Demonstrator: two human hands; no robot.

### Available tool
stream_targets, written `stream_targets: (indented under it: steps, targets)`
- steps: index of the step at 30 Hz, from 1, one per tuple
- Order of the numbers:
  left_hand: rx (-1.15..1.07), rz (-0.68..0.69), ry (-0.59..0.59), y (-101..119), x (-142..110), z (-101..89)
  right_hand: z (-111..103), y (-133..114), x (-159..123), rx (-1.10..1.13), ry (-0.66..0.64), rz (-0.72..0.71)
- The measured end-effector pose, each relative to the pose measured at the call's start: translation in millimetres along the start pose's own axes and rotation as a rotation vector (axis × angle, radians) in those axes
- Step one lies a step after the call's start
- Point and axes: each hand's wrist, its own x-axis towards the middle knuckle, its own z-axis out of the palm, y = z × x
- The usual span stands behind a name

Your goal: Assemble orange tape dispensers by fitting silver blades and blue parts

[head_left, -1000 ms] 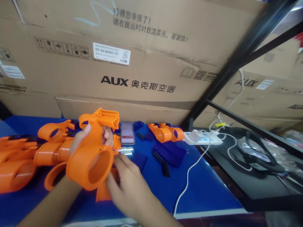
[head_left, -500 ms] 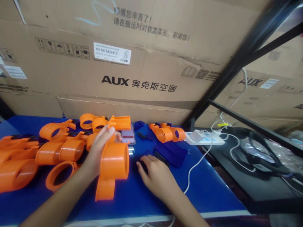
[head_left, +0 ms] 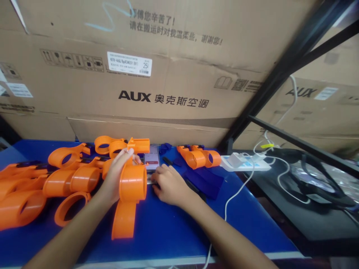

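Observation:
My left hand [head_left: 119, 170] is closed around an orange plastic ring part [head_left: 133, 183], with a wide ring facing me, a second band below and a tube-like end on top. Just right of it, my right hand [head_left: 169, 185] is low over the table, fingers curled together by a small shiny strip [head_left: 150, 180]. What its fingertips hold, if anything, is hidden. Behind both hands lies a phone [head_left: 151, 157] with its screen lit. Several similar orange ring parts [head_left: 85, 179] with dark straps are spread to the left.
Two-ring orange parts [head_left: 198, 157] sit at the back, near dark blue fabric pieces [head_left: 209, 183]. A white power strip [head_left: 246, 163] with a trailing cable [head_left: 234, 192] lies right. Large cardboard boxes [head_left: 168, 74] stand behind the blue table [head_left: 174, 239]; a black metal frame [head_left: 260, 89] rises at right.
My right hand has moved left and slightly away from me, from beside the blue fabric to the shiny strip, and its fingers have curled in. The held orange part has shifted slightly left.

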Motion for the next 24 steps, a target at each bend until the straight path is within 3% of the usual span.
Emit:
stream_targets:
  steps: [7,11,17,24]
  targets:
    - [0.078,0.053,-0.023,-10,3,-1.6,5,5,-7,0.077,0.091,0.021]
    - [0.076,0.056,-0.076,-10,6,-3.1,3,16,-11,0.458,0.218,0.145]
    - [0.180,0.035,-0.127,-12,12,-7.2,0,35,-10,1.155,0.572,0.231]
    - [0.269,-0.036,-0.187,-22,16,-12.3,3,34,-5,1.337,0.743,0.249]
